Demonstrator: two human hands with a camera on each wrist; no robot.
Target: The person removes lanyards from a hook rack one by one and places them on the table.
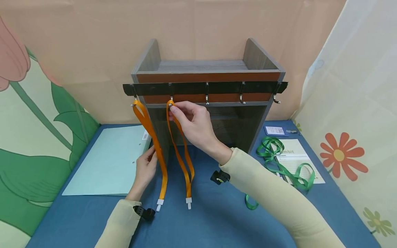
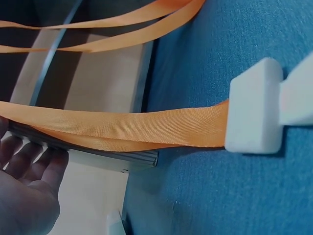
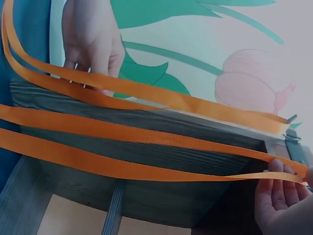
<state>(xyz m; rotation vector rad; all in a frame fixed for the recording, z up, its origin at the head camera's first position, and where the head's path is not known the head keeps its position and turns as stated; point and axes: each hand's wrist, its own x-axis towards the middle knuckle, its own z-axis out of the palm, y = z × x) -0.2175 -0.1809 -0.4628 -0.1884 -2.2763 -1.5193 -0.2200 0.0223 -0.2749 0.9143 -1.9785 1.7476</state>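
Note:
Two orange lanyards hang in front of a grey wooden cabinet [image 1: 161, 132]. The left lanyard [image 1: 149, 127] hangs from the first hook of the black hook rail [image 1: 189, 89]; its white clip [image 2: 255, 105] dangles low. At the second hook, my right hand [image 1: 195, 124] pinches the top of the other lanyard [image 1: 187, 165] between thumb and fingers. My left hand [image 1: 145, 168] is behind the left lanyard, its fingers [image 2: 54, 171] extended against the cabinet's side panel. In the right wrist view, the left hand [image 3: 93, 44] appears beyond the straps.
More metal hooks [image 1: 242, 99] line the rail to the right. A pale blue folder [image 1: 102, 162] lies left of the cabinet. On the right are a tangled green lanyard [image 1: 270, 146], a white notebook [image 1: 297, 158] and a blue card holder [image 1: 275, 131] on the blue tabletop [image 1: 223, 220].

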